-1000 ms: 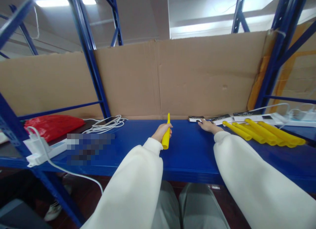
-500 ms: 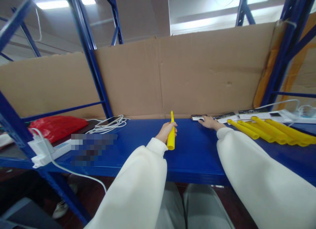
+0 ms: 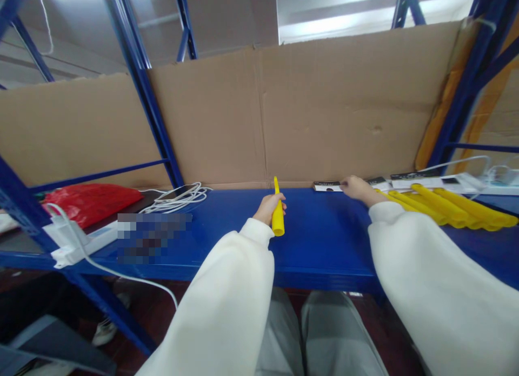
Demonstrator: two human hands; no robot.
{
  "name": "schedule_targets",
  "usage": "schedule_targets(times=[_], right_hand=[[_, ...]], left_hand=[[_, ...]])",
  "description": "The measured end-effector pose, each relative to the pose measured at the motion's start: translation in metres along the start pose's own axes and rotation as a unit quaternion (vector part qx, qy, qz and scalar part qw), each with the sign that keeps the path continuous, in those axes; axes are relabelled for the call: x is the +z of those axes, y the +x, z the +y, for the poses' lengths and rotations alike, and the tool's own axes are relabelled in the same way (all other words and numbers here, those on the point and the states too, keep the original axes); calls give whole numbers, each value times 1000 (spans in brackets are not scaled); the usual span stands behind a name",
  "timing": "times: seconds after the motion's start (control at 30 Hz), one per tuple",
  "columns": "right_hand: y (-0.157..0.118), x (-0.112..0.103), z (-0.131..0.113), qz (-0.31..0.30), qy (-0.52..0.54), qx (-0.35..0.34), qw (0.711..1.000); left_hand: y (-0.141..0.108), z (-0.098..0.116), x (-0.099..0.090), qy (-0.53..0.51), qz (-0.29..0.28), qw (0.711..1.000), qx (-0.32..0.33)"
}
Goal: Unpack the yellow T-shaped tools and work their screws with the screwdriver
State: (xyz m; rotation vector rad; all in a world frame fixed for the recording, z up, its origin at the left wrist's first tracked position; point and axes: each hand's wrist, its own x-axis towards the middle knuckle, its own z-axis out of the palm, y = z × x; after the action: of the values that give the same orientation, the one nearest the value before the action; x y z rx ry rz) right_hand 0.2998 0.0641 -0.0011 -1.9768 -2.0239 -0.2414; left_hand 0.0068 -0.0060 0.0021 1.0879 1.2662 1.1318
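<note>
My left hand [image 3: 269,208] is wrapped around a yellow hollow tube [image 3: 278,221] with a narrow tip at its far end. The tube is held upright-tilted above the middle of the blue shelf, its wide open end towards me. My right hand [image 3: 357,189] is at the back of the shelf, fingers bent together at the right end of a flat white card with a black strip [image 3: 327,187]. Whatever lies under those fingertips is hidden. Right of that hand lie more black-and-white cards [image 3: 379,183] and a row of several yellow tubes [image 3: 456,207].
A brown cardboard panel [image 3: 324,116] closes the back of the blue shelf [image 3: 227,257]. Leftwards are a coiled white cable [image 3: 178,199], a red plastic bag [image 3: 93,200] and a white power strip [image 3: 93,245]. Blue posts [image 3: 146,95] rise at both sides.
My right hand has shifted right along the cards, and its fingers have gone from spread to bent together. My left hand still grips the yellow tube. The view has tilted slightly down.
</note>
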Motion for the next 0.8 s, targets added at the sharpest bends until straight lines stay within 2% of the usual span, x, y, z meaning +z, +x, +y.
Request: schedule_targets(times=[0.1,0.2,0.27,0.37,0.67,0.8], right_hand=[[-18,-14,22,13,-27,64,997],[-35,-13,39,-42,-57,119,990],[-41,-7,44,-88,-53,131,986],[-44,-1,43,-120,-42,145,981],[-56,-7,23,-97,-29,192,976],[-56,-5,26,-89,-20,201,975]], left_hand=[[3,-2,-2,21,7,1000,16],[5,-5,-2,53,1,998,25],[6,-6,-2,70,-2,997,22],[7,-6,-3,89,-6,996,6],[4,-5,-2,124,-38,991,-13],[7,-7,-7,139,-60,988,-4]])
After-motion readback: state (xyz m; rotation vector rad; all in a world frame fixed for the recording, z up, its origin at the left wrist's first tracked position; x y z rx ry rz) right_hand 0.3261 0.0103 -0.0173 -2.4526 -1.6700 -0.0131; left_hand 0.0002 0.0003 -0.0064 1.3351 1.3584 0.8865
